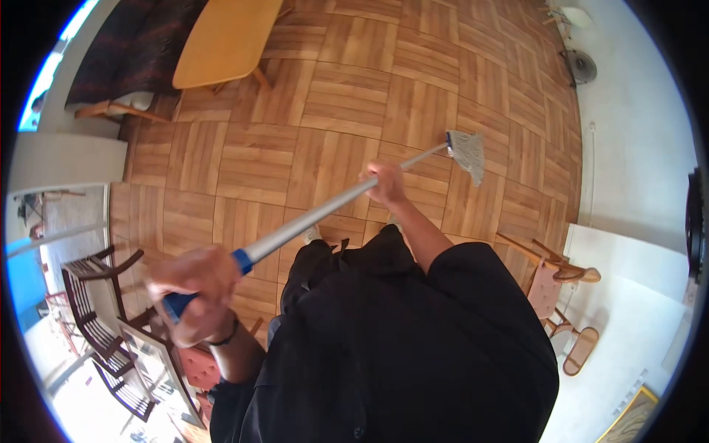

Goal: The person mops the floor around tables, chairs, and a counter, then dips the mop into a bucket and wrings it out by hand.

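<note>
A mop with a silver pole [314,216] slants across the view from lower left to upper right. Wrapped round its blue end grip is my left hand [196,292], slightly blurred, with a dark band on the wrist. Farther along the pole, my right hand [385,183] is closed on the metal part. The grey string mop head [466,153] lies on the wooden parquet floor [347,96], right of centre, its strings spread to the right of a blue connector.
At the upper left stand a wooden table [225,40] and a dark-covered seat [140,52]. Dark slatted chairs [92,317] are at the lower left. A pink-cushioned chair [544,288] stands at the right, near the white wall. A round fan [581,67] is at the upper right.
</note>
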`<state>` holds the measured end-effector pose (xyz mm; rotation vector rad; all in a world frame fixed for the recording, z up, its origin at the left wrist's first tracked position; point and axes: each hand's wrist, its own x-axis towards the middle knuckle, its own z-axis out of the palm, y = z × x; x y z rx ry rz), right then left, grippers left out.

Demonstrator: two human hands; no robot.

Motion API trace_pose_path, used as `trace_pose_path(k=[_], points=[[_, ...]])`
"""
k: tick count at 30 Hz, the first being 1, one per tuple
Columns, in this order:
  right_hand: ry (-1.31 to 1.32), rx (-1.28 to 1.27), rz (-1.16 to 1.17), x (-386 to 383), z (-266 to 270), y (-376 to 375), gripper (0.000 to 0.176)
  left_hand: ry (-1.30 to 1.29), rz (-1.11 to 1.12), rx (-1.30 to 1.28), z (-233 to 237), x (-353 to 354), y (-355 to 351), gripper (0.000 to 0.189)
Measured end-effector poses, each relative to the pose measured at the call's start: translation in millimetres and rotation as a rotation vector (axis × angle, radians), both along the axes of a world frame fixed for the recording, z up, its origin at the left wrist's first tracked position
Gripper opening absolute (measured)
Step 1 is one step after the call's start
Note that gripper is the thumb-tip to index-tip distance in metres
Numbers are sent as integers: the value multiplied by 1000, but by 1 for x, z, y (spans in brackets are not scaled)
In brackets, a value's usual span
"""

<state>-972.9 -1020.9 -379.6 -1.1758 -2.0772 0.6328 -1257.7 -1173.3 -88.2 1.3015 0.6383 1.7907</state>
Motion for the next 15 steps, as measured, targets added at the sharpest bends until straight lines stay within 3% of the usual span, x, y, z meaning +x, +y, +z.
trace_pose_path(k=[2,4,6,9,12,14,15], points=[[72,77,120,-81,25,-12,28,103,38,66,30,-57,-28,25],[188,87,270,-160,45,-34,34,110,257,99,52,-101,-76,29],[256,59,403,-233,66,-63,33,194,638,125,73,-142,-138,29],[237,-29,616,-317,81,-110,31,370,542,199,107,-186,-232,29],[177,-64,806,-378,85,-151,30,280,877,287,128,-163,-276,31],[129,-122,895,-401,93,-171,30,460,807,303,131,-156,-298,39],[123,-113,932,-410,93,-179,29,435,774,284,130,-148,-304,17]])
